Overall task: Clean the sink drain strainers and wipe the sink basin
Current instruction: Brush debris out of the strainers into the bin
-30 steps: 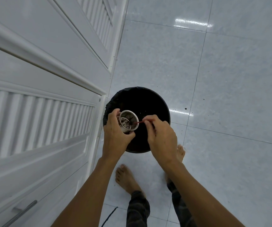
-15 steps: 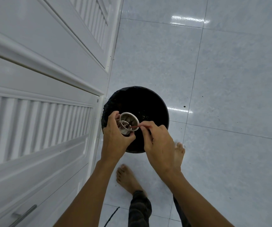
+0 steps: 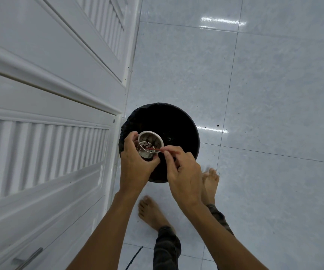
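Observation:
My left hand (image 3: 135, 166) grips a small metal cup-shaped drain strainer (image 3: 150, 142) from the side, tilted so its open mouth faces me. Dark bits of debris cling to its perforated bottom. My right hand (image 3: 182, 170) pinches a thin red stick (image 3: 154, 148) whose tip reaches inside the strainer, over the debris. Both hands hover above a round black bin (image 3: 169, 121) lined with a dark bag. The sink is out of view.
White louvred cabinet doors (image 3: 46, 145) fill the left side, with a metal handle (image 3: 28, 258) at the lower left. The bin stands on a glossy pale tiled floor (image 3: 264, 94) with a few dark specks. My bare feet (image 3: 151, 213) stand just behind the bin.
The stick's tip has pushed further into the strainer, from the rim down to the bottom. My right hand has shifted slightly left toward the strainer. The left hand holds steady.

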